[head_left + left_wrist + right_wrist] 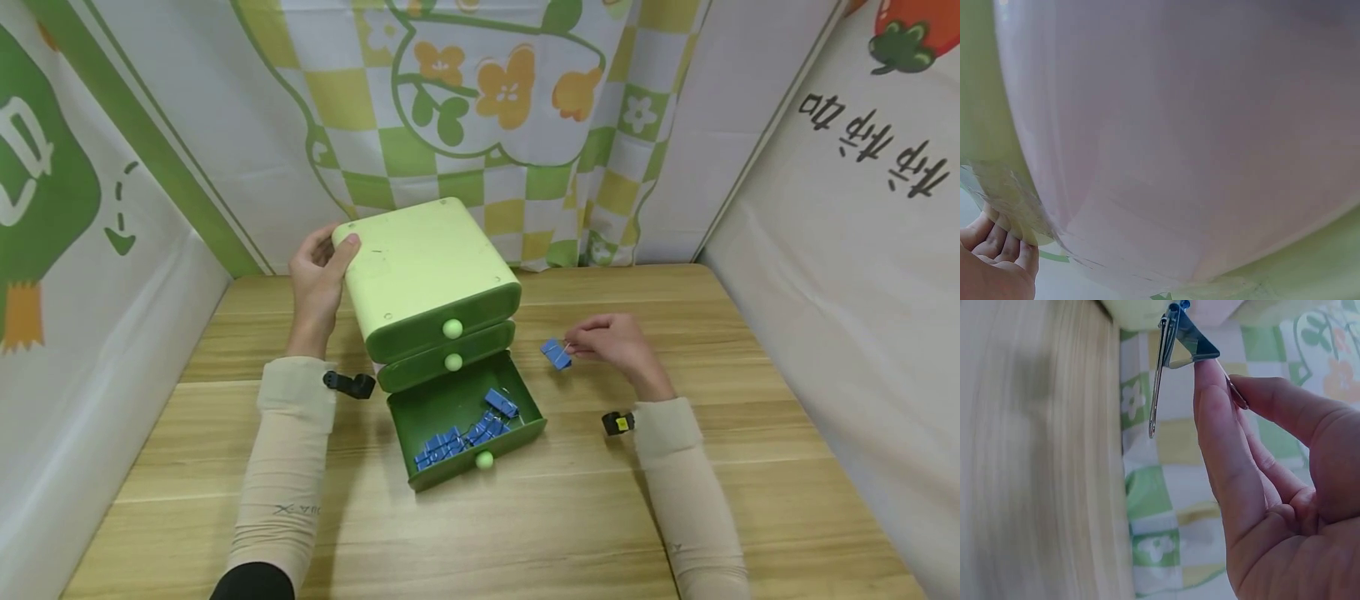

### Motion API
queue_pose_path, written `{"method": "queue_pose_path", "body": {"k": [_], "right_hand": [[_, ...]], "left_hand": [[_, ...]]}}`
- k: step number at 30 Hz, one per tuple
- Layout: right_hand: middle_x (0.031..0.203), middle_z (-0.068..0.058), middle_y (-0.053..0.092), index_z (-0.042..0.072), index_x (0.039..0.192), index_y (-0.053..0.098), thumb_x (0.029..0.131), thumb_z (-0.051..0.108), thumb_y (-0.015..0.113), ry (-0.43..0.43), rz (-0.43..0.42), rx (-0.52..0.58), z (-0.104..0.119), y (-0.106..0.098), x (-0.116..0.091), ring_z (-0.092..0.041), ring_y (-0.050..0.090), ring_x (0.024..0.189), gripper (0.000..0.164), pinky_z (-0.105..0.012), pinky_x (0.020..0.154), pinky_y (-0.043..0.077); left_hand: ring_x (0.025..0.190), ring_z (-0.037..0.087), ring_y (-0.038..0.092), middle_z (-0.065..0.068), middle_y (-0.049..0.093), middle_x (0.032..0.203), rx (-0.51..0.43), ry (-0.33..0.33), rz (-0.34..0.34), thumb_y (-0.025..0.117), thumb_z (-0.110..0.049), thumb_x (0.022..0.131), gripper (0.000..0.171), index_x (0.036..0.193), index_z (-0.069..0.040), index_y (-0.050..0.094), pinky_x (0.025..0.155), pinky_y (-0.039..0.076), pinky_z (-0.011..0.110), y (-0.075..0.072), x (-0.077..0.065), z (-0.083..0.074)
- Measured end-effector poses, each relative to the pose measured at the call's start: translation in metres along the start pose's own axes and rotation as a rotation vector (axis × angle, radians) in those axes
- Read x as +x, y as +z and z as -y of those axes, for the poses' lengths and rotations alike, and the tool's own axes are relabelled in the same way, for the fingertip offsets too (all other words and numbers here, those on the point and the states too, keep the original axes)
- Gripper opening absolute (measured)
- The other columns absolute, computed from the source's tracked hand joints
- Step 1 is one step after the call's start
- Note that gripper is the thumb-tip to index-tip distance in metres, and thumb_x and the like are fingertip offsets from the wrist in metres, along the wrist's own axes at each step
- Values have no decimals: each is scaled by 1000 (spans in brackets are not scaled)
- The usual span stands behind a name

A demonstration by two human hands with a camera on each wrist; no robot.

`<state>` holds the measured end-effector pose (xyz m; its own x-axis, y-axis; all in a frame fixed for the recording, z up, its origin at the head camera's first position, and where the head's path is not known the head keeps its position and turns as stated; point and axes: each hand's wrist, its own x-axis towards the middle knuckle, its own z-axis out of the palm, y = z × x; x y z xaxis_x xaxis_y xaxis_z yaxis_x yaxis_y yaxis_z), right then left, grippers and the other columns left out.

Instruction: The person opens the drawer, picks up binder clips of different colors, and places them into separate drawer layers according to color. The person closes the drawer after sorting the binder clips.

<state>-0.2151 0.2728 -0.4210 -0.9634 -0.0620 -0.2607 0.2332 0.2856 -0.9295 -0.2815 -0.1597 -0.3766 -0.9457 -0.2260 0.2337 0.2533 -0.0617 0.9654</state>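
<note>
A small green drawer cabinet (420, 258) stands on the table, its bottom drawer (442, 408) pulled out and its upper two drawers closed. My left hand (318, 279) holds the back left corner of the cabinet, thumb over the top edge and fingers round the back. Right of the cabinet, my right hand (615, 343) pinches a blue binder clip (557, 354) by one wire handle between thumb and index finger. In the right wrist view the clip (1188, 340) has its other handle (1156, 394) hanging free. Several blue binder clips (442, 446) lie in the pulled-out drawer.
The wooden table (570, 517) carries the cabinet near its middle. Behind it hangs a checked curtain (525, 183), and printed white panels (840, 242) stand at both sides. A black camera mount (352, 385) sits on the left wrist, another (618, 423) on the right.
</note>
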Motion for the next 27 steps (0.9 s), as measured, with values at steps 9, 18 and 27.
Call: {"method": "queue_pose_path", "body": {"k": [9, 18, 27], "right_hand": [[107, -20, 80, -11, 120, 71, 101, 7, 70, -77, 60, 2, 9, 24, -6, -17, 80, 86, 26, -45, 95, 62], [108, -22, 79, -8, 116, 73, 100, 5, 72, -94, 117, -10, 16, 55, -15, -21, 80, 88, 21, -49, 96, 62], [105, -24, 79, -10, 113, 74, 99, 1, 70, -143, 171, 31, 17, 79, -20, -24, 81, 89, 18, -43, 90, 65]], "left_hand": [[118, 12, 56, -3, 61, 128, -4, 2, 1, 78, -31, 96, 58, 146, -8, 58, 98, 49, 22, -1, 0, 1], [118, 12, 56, -4, 61, 129, 4, 9, 2, 78, -32, 96, 57, 145, -9, 59, 98, 49, 22, -1, 0, 0], [117, 13, 57, -3, 62, 127, -12, 22, 1, 77, -30, 97, 55, 143, -7, 60, 98, 49, 22, 0, 1, 1]]}}
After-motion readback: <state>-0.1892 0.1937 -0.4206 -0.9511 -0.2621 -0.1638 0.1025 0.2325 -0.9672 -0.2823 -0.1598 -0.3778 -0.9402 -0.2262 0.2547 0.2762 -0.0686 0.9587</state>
